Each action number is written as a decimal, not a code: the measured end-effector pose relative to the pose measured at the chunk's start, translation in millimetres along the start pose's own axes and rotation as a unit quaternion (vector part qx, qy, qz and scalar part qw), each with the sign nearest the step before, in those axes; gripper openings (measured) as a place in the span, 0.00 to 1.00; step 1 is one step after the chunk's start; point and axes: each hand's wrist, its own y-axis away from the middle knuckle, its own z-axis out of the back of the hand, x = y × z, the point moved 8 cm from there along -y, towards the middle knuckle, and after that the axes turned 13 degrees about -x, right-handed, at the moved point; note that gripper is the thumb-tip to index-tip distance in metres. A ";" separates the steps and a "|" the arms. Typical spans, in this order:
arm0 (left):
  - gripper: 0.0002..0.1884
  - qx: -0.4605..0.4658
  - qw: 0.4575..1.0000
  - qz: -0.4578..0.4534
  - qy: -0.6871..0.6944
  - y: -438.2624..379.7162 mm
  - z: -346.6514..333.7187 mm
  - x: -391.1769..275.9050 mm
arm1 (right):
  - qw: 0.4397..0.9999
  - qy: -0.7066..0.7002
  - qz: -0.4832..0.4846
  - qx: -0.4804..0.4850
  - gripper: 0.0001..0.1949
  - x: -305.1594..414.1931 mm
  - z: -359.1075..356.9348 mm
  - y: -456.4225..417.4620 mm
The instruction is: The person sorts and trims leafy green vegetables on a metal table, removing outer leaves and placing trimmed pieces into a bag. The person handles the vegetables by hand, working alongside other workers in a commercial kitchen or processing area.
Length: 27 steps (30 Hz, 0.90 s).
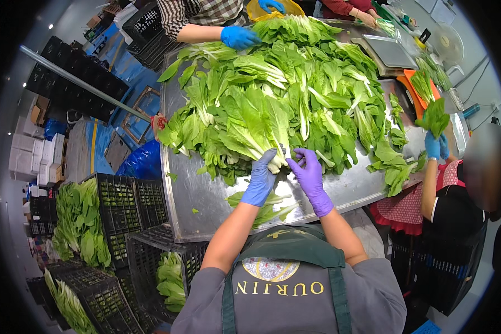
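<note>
My left hand (261, 179), in a blue glove, grips a head of leafy greens (254, 125) by its pale root end. Its broad leaves point away from me, over the pile. At the right side of that root end is my right hand (311, 179) in a purple glove, thumb and fingertips bent towards the white stalks. Whether it pinches a stalk is too fine to tell. Beyond both hands a large heap of leafy greens (309, 87) covers much of the metal table (204, 200). Below my hands, loose leaves (271, 206) lie by the near edge.
Black crates (119, 213) holding greens stand on the left, near a blue plastic bag (142, 160). Across the table a co-worker's blue-gloved hand (240, 38) touches the heap. Another co-worker's gloved hands (436, 146) hold greens at right, near an orange holder (415, 94) and a scale (388, 50).
</note>
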 end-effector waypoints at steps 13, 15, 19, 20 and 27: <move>0.17 0.026 0.999 0.038 -0.011 6.8 -3.4 2.5 | 0.993 0.103 0.043 0.037 0.13 17.4 -0.9 -4.0; 0.16 0.027 0.999 0.032 -0.003 4.8 -7.3 2.8 | 0.990 0.122 0.059 0.035 0.13 15.7 -2.2 -8.5; 0.16 0.017 0.999 0.035 0.017 3.9 -10.8 1.7 | 0.995 0.091 0.021 0.037 0.13 19.8 0.4 -8.6; 0.16 0.025 0.999 0.042 0.021 4.1 -13.5 0.9 | 0.996 0.085 0.015 0.036 0.13 22.2 1.9 -7.9; 0.17 -0.014 0.996 0.044 0.075 0.8 -16.3 -0.7 | 0.998 -0.026 -0.004 -0.057 0.09 21.7 11.7 -0.2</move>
